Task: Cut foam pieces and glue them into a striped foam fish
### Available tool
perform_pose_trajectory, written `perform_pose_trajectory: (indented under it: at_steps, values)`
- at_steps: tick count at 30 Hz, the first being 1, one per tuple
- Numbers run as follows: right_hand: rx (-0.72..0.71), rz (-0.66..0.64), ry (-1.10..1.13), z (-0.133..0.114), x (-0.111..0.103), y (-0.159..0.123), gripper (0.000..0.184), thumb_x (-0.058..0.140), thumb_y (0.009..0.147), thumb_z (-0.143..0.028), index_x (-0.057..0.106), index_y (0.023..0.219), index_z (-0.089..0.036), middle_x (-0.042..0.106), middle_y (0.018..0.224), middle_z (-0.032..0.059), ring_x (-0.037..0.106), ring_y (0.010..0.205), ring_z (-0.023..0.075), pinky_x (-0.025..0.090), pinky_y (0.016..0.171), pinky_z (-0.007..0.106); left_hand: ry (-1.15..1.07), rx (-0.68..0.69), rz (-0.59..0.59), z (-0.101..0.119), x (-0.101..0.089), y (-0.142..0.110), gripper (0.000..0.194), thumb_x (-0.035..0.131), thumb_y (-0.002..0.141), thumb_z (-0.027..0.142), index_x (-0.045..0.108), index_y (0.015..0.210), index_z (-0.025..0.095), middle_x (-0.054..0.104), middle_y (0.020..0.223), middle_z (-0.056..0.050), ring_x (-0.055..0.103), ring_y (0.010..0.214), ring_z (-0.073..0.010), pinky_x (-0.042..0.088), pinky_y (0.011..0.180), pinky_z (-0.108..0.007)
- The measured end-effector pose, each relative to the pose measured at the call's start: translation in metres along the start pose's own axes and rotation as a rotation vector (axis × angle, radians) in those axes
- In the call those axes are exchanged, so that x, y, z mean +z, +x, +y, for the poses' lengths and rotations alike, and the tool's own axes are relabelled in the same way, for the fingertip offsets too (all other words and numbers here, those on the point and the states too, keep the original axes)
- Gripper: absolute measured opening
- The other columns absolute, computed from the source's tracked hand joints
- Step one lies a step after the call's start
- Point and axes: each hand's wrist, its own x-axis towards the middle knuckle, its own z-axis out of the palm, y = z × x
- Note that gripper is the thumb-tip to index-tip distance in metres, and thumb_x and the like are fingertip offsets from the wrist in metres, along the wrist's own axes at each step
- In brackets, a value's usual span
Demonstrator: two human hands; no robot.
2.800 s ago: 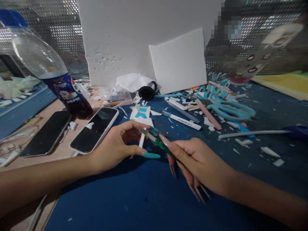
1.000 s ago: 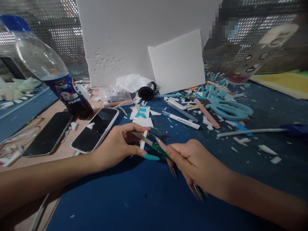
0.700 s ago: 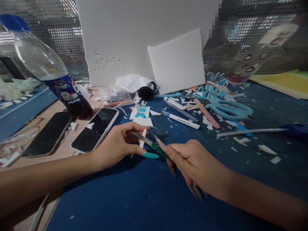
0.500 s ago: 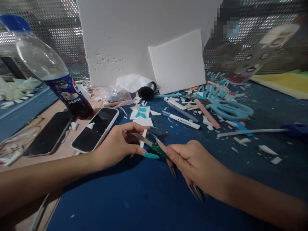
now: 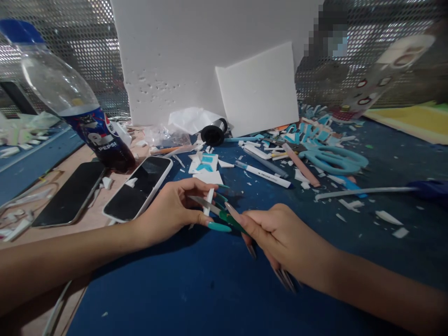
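My left hand (image 5: 171, 205), with long teal nails, pinches a small white foam-board strip (image 5: 209, 201) upright between thumb and fingers. My right hand (image 5: 283, 233) is closed around the green handle (image 5: 229, 218) of a craft knife. Its thin metal blade (image 5: 201, 201) crosses the strip and points left, into the space between my left thumb and fingers. Whether the blade has entered the strip I cannot tell. Just beyond my left hand lie a white foam piece (image 5: 210, 178) and a white square with blue patches (image 5: 204, 163).
Two phones (image 5: 140, 189) and a Pepsi bottle (image 5: 100, 135) stand left. Behind are a white foam board (image 5: 168, 60), a black-ended spool (image 5: 213, 134), a marker (image 5: 264, 174) and blue-handled scissors (image 5: 336, 159). Foam scraps (image 5: 388, 217) litter the blue table (image 5: 196, 284); a glue gun (image 5: 430, 191) lies right.
The knife blade has slid slightly left across the white strip, its tip reaching further between my left thumb and fingers. Both hands otherwise stay nearly in place.
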Motion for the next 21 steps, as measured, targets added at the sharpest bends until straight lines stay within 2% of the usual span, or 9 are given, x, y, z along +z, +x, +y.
perform_pose_trajectory:
  at_steps: [9, 13, 17, 21]
  values:
    - [-0.059, -0.018, -0.004, -0.0037, -0.0021, 0.0011, 0.051, 0.027, 0.094, -0.047, 0.047, 0.056, -0.018, 0.041, 0.033, -0.0042, 0.041, 0.028, 0.0059, 0.031, 0.037, 0.018, -0.001, 0.000, -0.014, -0.0021, -0.0028, 0.0002, 0.037, 0.079, 0.052, 0.002, 0.062, 0.083, 0.014, 0.067, 0.077, 0.002, 0.061, 0.067, -0.0087, 0.052, 0.060, -0.017]
    - [-0.038, -0.025, -0.030, -0.0055, -0.0018, -0.0005, 0.052, 0.027, 0.094, -0.047, 0.047, 0.056, -0.018, 0.041, 0.034, -0.0040, 0.041, 0.029, 0.0058, 0.030, 0.038, 0.018, 0.033, 0.003, -0.003, -0.0025, -0.0026, 0.0005, 0.039, 0.080, 0.050, 0.002, 0.063, 0.083, 0.014, 0.067, 0.080, 0.001, 0.060, 0.065, -0.0082, 0.050, 0.057, -0.016]
    - [-0.037, -0.024, -0.057, -0.0064, -0.0011, -0.0008, 0.050, 0.028, 0.094, -0.044, 0.046, 0.055, -0.018, 0.041, 0.034, -0.0039, 0.041, 0.030, 0.0063, 0.029, 0.038, 0.019, 0.077, -0.005, -0.014, -0.0019, -0.0013, 0.0005, 0.038, 0.081, 0.048, 0.002, 0.063, 0.081, 0.013, 0.068, 0.076, 0.001, 0.059, 0.067, -0.0086, 0.050, 0.061, -0.017]
    - [-0.068, -0.009, -0.028, -0.0058, -0.0016, 0.0004, 0.050, 0.029, 0.095, -0.043, 0.046, 0.055, -0.018, 0.040, 0.034, -0.0047, 0.040, 0.030, 0.0058, 0.030, 0.038, 0.019, 0.032, -0.024, 0.003, -0.0007, -0.0006, 0.0006, 0.038, 0.079, 0.050, 0.001, 0.062, 0.082, 0.013, 0.068, 0.083, 0.001, 0.057, 0.058, -0.0064, 0.050, 0.054, -0.017]
